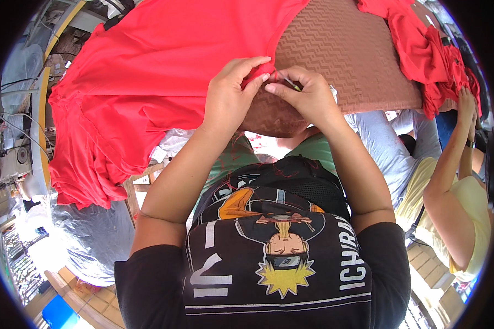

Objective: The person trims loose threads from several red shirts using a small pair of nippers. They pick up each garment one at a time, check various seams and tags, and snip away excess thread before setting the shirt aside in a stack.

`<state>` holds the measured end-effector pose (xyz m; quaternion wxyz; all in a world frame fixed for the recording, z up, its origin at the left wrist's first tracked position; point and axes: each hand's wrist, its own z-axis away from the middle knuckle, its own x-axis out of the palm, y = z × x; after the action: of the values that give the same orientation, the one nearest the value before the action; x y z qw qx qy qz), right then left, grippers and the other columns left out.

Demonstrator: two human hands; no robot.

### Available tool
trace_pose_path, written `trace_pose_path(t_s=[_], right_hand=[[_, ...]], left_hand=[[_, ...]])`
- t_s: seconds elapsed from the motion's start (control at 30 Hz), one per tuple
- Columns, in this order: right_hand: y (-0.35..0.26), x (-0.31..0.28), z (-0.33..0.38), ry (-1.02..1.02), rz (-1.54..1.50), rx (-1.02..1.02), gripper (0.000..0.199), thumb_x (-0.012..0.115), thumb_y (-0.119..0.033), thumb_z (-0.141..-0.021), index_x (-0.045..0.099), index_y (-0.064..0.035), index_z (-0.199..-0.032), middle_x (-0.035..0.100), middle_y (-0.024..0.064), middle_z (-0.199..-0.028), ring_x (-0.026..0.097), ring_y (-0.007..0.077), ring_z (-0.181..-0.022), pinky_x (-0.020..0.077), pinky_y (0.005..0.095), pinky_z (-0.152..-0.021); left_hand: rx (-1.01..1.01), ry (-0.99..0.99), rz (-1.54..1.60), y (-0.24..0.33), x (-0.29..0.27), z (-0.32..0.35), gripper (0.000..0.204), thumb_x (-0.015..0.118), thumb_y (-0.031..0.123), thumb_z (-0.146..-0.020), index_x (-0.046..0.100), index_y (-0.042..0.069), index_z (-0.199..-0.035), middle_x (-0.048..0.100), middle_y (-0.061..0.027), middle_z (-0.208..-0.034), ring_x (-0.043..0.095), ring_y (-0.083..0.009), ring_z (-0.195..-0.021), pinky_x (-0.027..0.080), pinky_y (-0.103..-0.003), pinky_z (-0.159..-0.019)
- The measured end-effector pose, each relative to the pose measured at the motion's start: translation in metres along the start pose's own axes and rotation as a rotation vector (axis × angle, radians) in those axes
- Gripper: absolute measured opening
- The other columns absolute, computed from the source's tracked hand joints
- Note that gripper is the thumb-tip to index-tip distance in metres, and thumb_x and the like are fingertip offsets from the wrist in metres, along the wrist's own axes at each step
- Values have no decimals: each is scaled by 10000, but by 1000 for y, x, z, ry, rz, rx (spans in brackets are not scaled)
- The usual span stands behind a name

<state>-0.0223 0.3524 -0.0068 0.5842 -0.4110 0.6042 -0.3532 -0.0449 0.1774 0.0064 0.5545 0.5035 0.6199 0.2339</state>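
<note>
A large red garment (164, 55) lies spread over the brown padded table and hangs off its left side. My left hand (228, 94) is closed on its edge, pinching a small fold of red cloth between thumb and fingers. Close beside it, my right hand (311, 97) grips a thin, pale tool (288, 80) with a yellow-green part near the fingers. Its tip points toward the pinched cloth, where a bit of red shows between the hands. The tool's exact kind is too small to make out.
The brown textured table cover (346, 60) extends to the right. There a co-worker's hands (466, 107) hold another red garment (422, 60). Sewing machines (16, 159) and loose cables stand at the far left, above a clear plastic-wrapped bundle (96, 236).
</note>
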Motion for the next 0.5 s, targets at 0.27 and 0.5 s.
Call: trace_pose_path(t_s=[0.27,0.5], right_hand=[[1,0,-2,-9,-59,65,259,758,-232,-836,710,-12,-965,674,62,-778,569,125,-708,470,298,-666],[-6,-16,2,-94,-192,82,185,740,-198,-858,706,-19,-893,650,3,-740,507,65,-685,443,254,-632]], left_hand=[[61,8,-17,-5,5,-1,286,689,88,-854,704,143,-1134,665,-64,-1042,647,-184,-939,517,-294,-809],[314,37,-325,-8,10,-2,252,711,140,-798,735,199,-1042,639,13,-992,631,-191,-801,519,-329,-736]])
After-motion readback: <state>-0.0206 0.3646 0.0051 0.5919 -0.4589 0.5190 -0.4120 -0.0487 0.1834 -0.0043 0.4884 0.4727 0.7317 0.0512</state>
